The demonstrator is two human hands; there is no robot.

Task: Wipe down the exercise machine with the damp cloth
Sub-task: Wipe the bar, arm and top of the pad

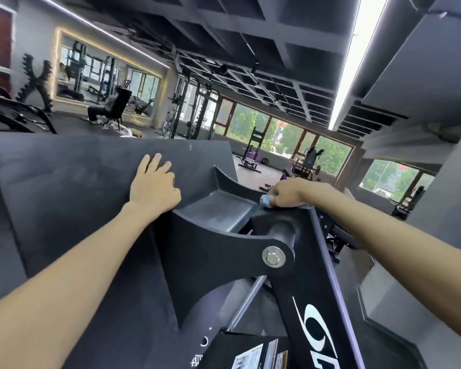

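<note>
Head view, looking down both bare forearms onto a black exercise machine (213, 251). The damp cloth (266, 200), pale blue, lies bunched under the right hand (290, 193), on the top edge of the machine's black frame arm, where that arm meets the pivot bracket. Only a small fold of cloth shows at the fingertips and a thin sliver behind the heel of the hand; the rest is hidden by the hand. The right hand is palm down with fingers curled over the cloth, gripping it against the frame; the right forearm reaches in from the lower right, nearly straight.

The left hand (155, 185) rests palm down on the large flat dark plate (64, 182) of the machine, close to the plate's edge above the bracket. Its fingers are extended and slightly spread, holding nothing; the left forearm runs up from the lower left corner. The two hands are apart, with the recessed grey tray of the bracket between them.

A silver bolt (273, 257) fastens the bracket to the frame arm below the right hand. White lettering marks the frame arm lower down. Behind lie a gym floor with other machines, a wall mirror (104, 73), a row of windows (282, 134), and a seated person (109, 105) in the distance.
</note>
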